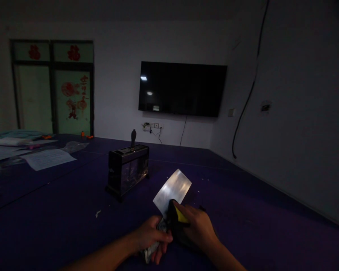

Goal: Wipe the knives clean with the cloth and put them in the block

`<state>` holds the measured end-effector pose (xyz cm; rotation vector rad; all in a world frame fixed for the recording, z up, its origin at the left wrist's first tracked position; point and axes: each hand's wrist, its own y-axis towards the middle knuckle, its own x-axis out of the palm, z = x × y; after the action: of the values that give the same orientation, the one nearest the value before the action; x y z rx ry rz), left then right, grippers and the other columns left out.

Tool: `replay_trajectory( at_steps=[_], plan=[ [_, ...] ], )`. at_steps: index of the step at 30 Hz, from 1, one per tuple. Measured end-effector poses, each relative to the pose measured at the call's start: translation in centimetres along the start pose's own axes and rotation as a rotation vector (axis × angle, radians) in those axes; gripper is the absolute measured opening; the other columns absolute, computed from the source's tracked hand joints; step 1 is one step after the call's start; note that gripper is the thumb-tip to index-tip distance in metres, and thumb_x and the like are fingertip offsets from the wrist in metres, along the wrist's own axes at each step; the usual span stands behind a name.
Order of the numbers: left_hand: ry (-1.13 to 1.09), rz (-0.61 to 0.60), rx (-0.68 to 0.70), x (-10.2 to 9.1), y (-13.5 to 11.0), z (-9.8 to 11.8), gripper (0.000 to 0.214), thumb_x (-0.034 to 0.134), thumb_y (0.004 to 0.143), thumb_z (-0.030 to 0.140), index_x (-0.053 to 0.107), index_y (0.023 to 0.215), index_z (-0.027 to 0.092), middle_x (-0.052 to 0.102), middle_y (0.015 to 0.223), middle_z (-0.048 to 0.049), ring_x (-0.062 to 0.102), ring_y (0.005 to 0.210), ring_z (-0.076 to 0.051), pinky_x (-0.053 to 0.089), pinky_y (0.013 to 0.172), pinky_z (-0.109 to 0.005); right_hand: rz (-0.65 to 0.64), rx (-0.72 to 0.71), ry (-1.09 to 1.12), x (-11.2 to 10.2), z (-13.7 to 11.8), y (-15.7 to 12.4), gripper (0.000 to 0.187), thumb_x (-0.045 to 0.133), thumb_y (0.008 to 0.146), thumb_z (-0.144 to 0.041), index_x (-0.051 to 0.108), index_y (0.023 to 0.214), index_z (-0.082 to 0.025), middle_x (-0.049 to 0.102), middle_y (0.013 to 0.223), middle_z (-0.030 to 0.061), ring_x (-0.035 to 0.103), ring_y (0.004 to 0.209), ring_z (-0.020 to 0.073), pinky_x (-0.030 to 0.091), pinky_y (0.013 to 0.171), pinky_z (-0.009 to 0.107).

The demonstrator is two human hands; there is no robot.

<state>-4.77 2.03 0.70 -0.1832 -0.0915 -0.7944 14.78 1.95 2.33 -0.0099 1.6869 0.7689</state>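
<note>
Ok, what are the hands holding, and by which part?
Left hand: a cleaver, by its handle. Right hand: what looks like a dark-and-yellow cloth, against the blade.

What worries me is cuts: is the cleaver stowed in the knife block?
No, the cleaver is out at the left hand, clear of the knife block.

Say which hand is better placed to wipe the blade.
Probably the right hand: it holds the dark cloth at the lower end of the blade, while the left hand grips the handle.
</note>
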Motion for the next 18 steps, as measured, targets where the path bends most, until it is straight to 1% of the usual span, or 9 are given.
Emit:
replay_trajectory(
  at_steps=[3,6,9,13,15,18],
  plan=[
    [0.012,-0.081,-0.021,-0.2,-0.1,0.4,0.035,0.065,0.058,0.032,0.043,0.079,0.015,0.053,0.047,0.0028,0.046,0.031,-0.009,0.026,0.031,-0.014,0.123,0.111,-0.017,0.1,1.3,0.1,0.071,0.046,0.06,-0.008,0.039,0.127,-0.029,0.064,0.09,0.0017,0.06,0.075,0.0162,0.044,0.065,0.024],
    [0.009,-0.117,-0.026,-0.3,0.0,0.6,0.035,0.066,0.057,0.031,0.044,0.078,0.015,0.053,0.047,0.0023,0.045,0.03,-0.009,0.025,0.031,-0.014,0.193,0.166,-0.019,0.4,2.0,0.0,0.068,0.047,0.064,-0.01,0.037,0.128,-0.031,0.064,0.094,0.0012,0.061,0.078,0.0164,0.046,0.066,0.024],
    [0.002,-0.11,-0.03,-0.3,0.1,0.5,0.035,0.065,0.056,0.03,0.044,0.079,0.015,0.054,0.047,0.0023,0.045,0.03,-0.009,0.026,0.031,-0.014,0.215,0.172,-0.001,1.0,2.0,-0.1,0.067,0.048,0.066,-0.011,0.035,0.129,-0.03,0.064,0.094,0.0014,0.061,0.078,0.0166,0.047,0.065,0.024],
    [0.005,-0.108,-0.035,-0.3,0.2,0.3,0.03,0.062,0.058,0.027,0.045,0.079,0.015,0.054,0.047,0.0033,0.045,0.03,-0.008,0.027,0.032,-0.015,0.233,0.147,0.024,1.4,1.4,-0.2,0.066,0.048,0.067,-0.013,0.035,0.13,-0.027,0.064,0.093,0.0024,0.062,0.077,0.0169,0.047,0.064,0.024],
    [0.001,-0.1,-0.03,-0.4,0.2,0.2,0.029,0.061,0.058,0.027,0.044,0.079,0.015,0.054,0.047,0.0035,0.044,0.03,-0.008,0.027,0.032,-0.015,0.218,0.131,0.039,1.4,1.1,-0.2,0.066,0.048,0.067,-0.013,0.035,0.13,-0.027,0.065,0.091,0.0024,0.062,0.075,0.0167,0.047,0.064,0.024],
    [-0.011,-0.088,-0.022,-0.3,0.2,0.1,0.032,0.061,0.058,0.027,0.043,0.08,0.016,0.054,0.047,0.0033,0.045,0.03,-0.009,0.026,0.032,-0.015,0.16,0.107,0.069,1.2,0.6,-0.2,0.067,0.048,0.065,-0.013,0.036,0.129,-0.027,0.065,0.088,0.0019,0.061,0.072,0.0163,0.046,0.063,0.024]
  ],
)
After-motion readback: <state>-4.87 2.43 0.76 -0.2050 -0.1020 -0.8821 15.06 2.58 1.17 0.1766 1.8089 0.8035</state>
